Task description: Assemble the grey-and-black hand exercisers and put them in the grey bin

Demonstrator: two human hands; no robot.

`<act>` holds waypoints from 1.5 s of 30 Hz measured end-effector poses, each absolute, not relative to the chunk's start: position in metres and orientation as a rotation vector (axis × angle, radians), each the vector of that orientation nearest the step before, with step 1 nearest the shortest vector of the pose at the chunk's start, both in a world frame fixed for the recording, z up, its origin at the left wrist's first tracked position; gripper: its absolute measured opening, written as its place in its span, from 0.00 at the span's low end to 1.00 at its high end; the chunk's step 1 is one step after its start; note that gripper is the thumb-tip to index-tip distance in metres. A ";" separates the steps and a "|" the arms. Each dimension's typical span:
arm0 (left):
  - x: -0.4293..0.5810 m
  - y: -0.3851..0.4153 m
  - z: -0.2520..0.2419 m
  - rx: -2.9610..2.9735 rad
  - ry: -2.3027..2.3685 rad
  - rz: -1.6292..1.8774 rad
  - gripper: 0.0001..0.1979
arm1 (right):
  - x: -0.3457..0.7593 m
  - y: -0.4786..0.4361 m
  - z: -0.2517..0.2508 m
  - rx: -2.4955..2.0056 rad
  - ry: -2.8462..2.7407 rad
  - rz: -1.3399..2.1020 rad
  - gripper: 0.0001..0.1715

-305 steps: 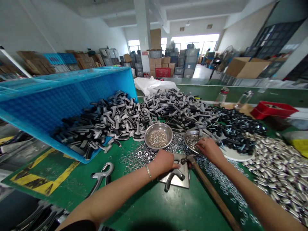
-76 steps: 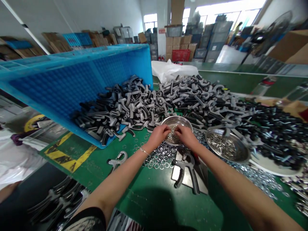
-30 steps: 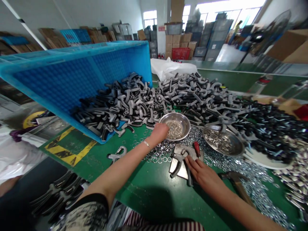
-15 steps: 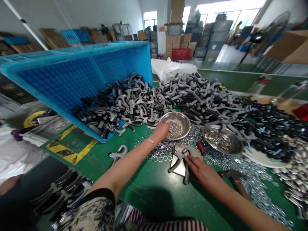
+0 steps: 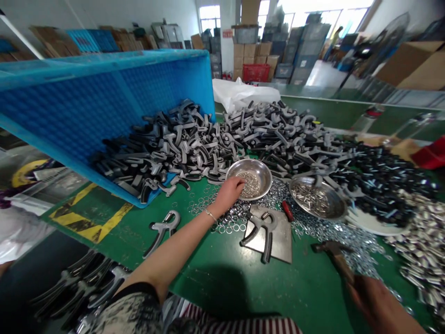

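My left hand [image 5: 228,191] rests with curled fingers on the near rim of a steel bowl [image 5: 261,168] that holds small silvery bits; what the fingers pinch is too small to name. My right hand [image 5: 377,300] is low at the right, closed round the wooden handle of a hammer [image 5: 334,257] whose head lies on the green table. Between them a grey hand-grip assembly [image 5: 261,228] lies on a square metal plate [image 5: 281,237], with a small red-handled tool [image 5: 287,210] beside it.
A tipped blue crate [image 5: 79,106] spills grey and black handle parts [image 5: 194,144] across the table. A second steel bowl [image 5: 318,198] of small pins sits right of the first. Loose rings [image 5: 222,222], black knobs [image 5: 378,185], silver sleeves [image 5: 422,250] and another finished grip [image 5: 162,229] lie around.
My right hand has left the grip assembly on the plate, drawn back to the right and taken hold of the hammer's handle. My left hand stays at the bowl's rim.
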State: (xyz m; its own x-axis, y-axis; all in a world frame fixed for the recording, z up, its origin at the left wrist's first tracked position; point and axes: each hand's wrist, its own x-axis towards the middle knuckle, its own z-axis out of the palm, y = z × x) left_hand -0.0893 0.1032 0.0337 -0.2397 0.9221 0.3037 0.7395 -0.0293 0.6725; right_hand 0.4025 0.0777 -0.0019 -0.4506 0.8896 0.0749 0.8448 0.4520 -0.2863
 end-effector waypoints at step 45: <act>0.000 0.091 0.021 1.885 1.824 0.730 0.10 | 0.268 0.034 0.018 -1.402 -1.040 1.939 0.28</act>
